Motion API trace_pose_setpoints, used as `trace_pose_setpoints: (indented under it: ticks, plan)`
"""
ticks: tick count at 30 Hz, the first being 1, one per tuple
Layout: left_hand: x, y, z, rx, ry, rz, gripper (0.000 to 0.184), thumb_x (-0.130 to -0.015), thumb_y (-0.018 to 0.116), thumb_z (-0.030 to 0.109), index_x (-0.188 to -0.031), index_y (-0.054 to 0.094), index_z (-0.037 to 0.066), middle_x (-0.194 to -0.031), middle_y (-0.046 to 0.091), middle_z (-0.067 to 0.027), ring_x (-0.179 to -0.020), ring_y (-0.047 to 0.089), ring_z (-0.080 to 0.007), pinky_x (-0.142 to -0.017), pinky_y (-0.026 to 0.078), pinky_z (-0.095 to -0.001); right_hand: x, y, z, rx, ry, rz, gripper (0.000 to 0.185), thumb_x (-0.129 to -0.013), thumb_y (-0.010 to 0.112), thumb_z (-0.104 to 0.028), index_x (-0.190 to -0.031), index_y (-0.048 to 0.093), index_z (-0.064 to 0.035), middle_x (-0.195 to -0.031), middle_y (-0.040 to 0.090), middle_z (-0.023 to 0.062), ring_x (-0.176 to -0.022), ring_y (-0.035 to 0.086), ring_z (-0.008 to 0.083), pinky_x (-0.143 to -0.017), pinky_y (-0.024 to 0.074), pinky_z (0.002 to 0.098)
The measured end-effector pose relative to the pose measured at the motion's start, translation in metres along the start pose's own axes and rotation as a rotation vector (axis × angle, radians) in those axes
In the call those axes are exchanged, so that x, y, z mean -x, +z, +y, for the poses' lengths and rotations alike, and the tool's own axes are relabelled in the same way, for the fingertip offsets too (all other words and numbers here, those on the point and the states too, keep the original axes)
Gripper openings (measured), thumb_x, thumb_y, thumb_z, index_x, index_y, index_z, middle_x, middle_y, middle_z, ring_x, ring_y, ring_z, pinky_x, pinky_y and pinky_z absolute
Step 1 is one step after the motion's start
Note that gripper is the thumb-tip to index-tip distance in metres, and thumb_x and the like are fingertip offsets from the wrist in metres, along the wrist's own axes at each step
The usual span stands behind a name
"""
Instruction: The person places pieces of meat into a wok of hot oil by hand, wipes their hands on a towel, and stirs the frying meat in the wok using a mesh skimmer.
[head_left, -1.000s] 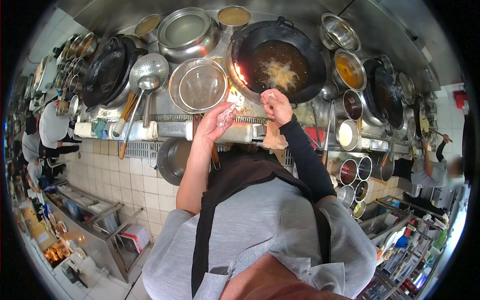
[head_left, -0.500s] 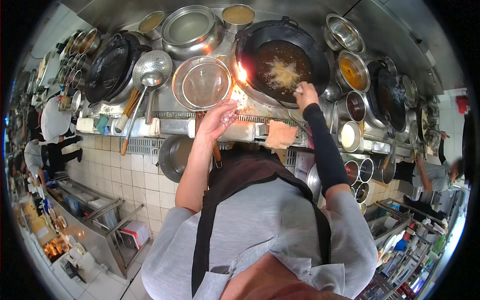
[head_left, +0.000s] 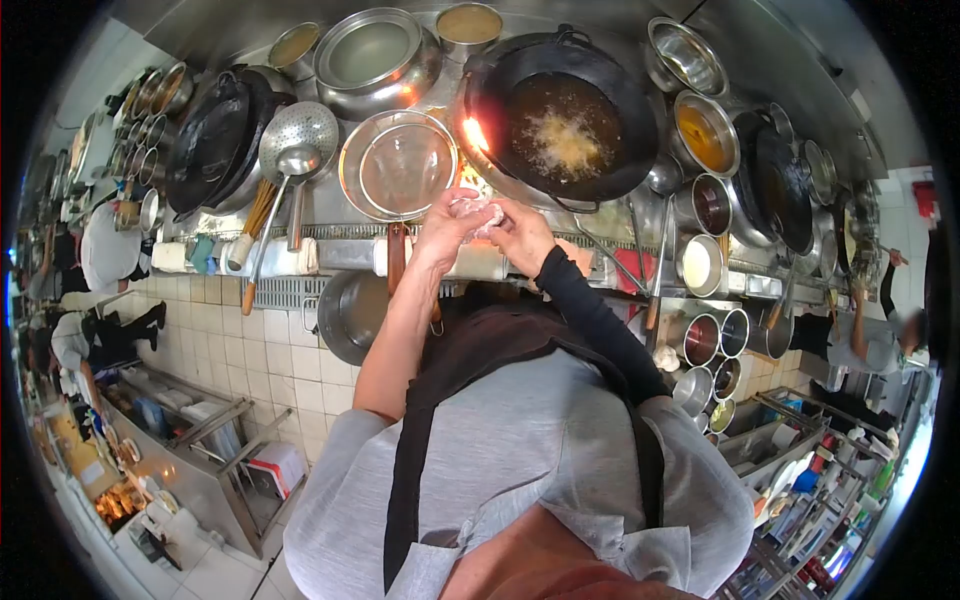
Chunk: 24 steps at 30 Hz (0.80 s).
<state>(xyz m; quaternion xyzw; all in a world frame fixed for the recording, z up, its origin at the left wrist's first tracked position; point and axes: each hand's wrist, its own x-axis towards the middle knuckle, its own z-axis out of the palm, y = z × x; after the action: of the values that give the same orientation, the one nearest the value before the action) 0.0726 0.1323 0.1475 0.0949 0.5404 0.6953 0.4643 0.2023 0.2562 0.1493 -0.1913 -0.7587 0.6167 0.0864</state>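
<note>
Near the front edge of the range, the left hand (head_left: pixel 440 230) curls around a pale, floury lump (head_left: pixel 478 210) while the right hand (head_left: pixel 528 240) pinches at it with its fingertips. Beyond them, pale batter (head_left: pixel 566 145) fries in the oil of a black wok (head_left: pixel 641 130), a flame (head_left: pixel 475 133) at its left rim. A mesh strainer (head_left: pixel 345 168) sits just left, its wooden handle beside the left wrist; a perforated skimmer (head_left: pixel 297 125) and ladle (head_left: pixel 299 160) lie farther left, sauce pots (head_left: pixel 685 215) to the right.
</note>
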Motion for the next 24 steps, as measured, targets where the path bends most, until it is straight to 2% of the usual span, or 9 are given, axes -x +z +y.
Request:
trace_pose_setpoints:
  ticks: [1, 4, 7, 10, 13, 16, 19, 22, 24]
  plan:
    - [0.0, 0.002, 0.004, -0.054, 0.018, 0.017, 0.036, -0.087, 0.074, -0.002, -0.12, 0.057, 0.001, -0.101, 0.07, -0.0097, -0.092, 0.068, -0.0176, -0.08, 0.057, -0.0298, 0.002, -0.001, -0.007, 0.112, -0.022, 0.051, 0.029, -0.089, 0.068, -0.003, -0.117, 0.064, -0.0004, -0.096, 0.066, 0.009, -0.074, 0.065, 0.0145, -0.068, 0.0545, 0.0293]
    - [-0.003, -0.008, 0.006, -0.078, -0.009, -0.068, 0.032, -0.089, 0.072, -0.002, -0.117, 0.058, 0.0, -0.099, 0.069, -0.0086, -0.091, 0.068, -0.0165, -0.08, 0.056, -0.0296, 0.003, 0.001, -0.003, -0.065, 0.026, 0.051, 0.024, -0.091, 0.065, -0.003, -0.115, 0.065, -0.0012, -0.092, 0.066, 0.007, -0.069, 0.064, 0.0129, -0.062, 0.0533, 0.0288]
    - [-0.001, -0.012, 0.011, 0.036, -0.024, -0.13, 0.03, -0.09, 0.071, -0.001, -0.117, 0.058, 0.0, -0.103, 0.069, -0.0098, -0.092, 0.068, -0.0163, -0.081, 0.056, -0.0303, 0.003, 0.001, -0.018, -0.086, 0.038, 0.054, 0.02, -0.094, 0.062, -0.003, -0.114, 0.065, -0.0006, -0.088, 0.065, 0.005, -0.065, 0.062, 0.0114, -0.057, 0.0518, 0.0283]
    - [0.004, -0.02, 0.012, 0.098, -0.025, -0.191, 0.028, -0.091, 0.069, -0.001, -0.117, 0.058, 0.001, -0.106, 0.07, -0.011, -0.095, 0.069, -0.0174, -0.082, 0.057, -0.0313, -0.002, -0.006, 0.002, -0.421, 0.147, -0.029, 0.017, -0.097, 0.059, -0.004, -0.112, 0.066, -0.0001, -0.087, 0.065, 0.004, -0.063, 0.061, 0.0108, -0.056, 0.0512, 0.0283]
    - [0.009, -0.019, 0.01, 0.229, -0.014, -0.193, 0.025, -0.091, 0.069, -0.001, -0.115, 0.059, -0.001, -0.107, 0.07, -0.0146, -0.095, 0.069, -0.0185, -0.083, 0.058, -0.0321, 0.001, -0.011, 0.008, -0.669, 0.169, -0.048, 0.021, -0.098, 0.062, -0.007, -0.118, 0.065, -0.0005, -0.09, 0.068, 0.0046, -0.07, 0.064, 0.0102, -0.06, 0.0532, 0.0251]
    - [0.002, -0.02, -0.004, 0.366, 0.026, -0.193, 0.025, -0.092, 0.068, -0.002, -0.114, 0.059, 0.0, -0.108, 0.07, -0.0153, -0.097, 0.07, -0.0192, -0.082, 0.058, -0.0315, 0.0, -0.006, 0.025, -1.116, 0.153, -0.077, 0.024, -0.099, 0.06, -0.006, -0.122, 0.062, 0.0002, -0.097, 0.068, 0.0051, -0.075, 0.064, 0.0119, -0.067, 0.0538, 0.0264]
    - [0.004, -0.015, -0.001, 0.28, 0.048, -0.095, 0.027, -0.089, 0.071, -0.002, -0.113, 0.058, 0.001, -0.105, 0.07, -0.0133, -0.095, 0.069, -0.0172, -0.08, 0.058, -0.0299, -0.001, -0.016, 0.01, -0.923, 0.17, -0.125, 0.033, -0.097, 0.063, -0.005, -0.129, 0.057, 0.0008, -0.107, 0.067, 0.0072, -0.084, 0.065, 0.0147, -0.075, 0.0549, 0.028]
    - [0.006, -0.01, 0.002, 0.008, 0.124, -0.009, 0.028, -0.089, 0.072, -0.002, -0.113, 0.058, 0.003, -0.103, 0.07, -0.0109, -0.092, 0.069, -0.0163, -0.081, 0.056, -0.0296, 0.001, -0.018, -0.015, -0.648, 0.112, -0.017, 0.04, -0.095, 0.065, -0.003, -0.133, 0.053, 0.0008, -0.112, 0.066, 0.0095, -0.088, 0.065, 0.0161, -0.077, 0.0558, 0.0296]
    - [0.01, -0.004, 0.007, -0.039, 0.097, -0.031, 0.029, -0.088, 0.072, -0.001, -0.112, 0.058, 0.003, -0.1, 0.07, -0.0101, -0.091, 0.068, -0.0154, -0.08, 0.055, -0.0289, -0.002, -0.011, -0.001, -0.334, -0.027, 0.02, 0.038, -0.094, 0.065, -0.002, -0.131, 0.054, 0.001, -0.112, 0.065, 0.0107, -0.09, 0.066, 0.0162, -0.075, 0.056, 0.0293]
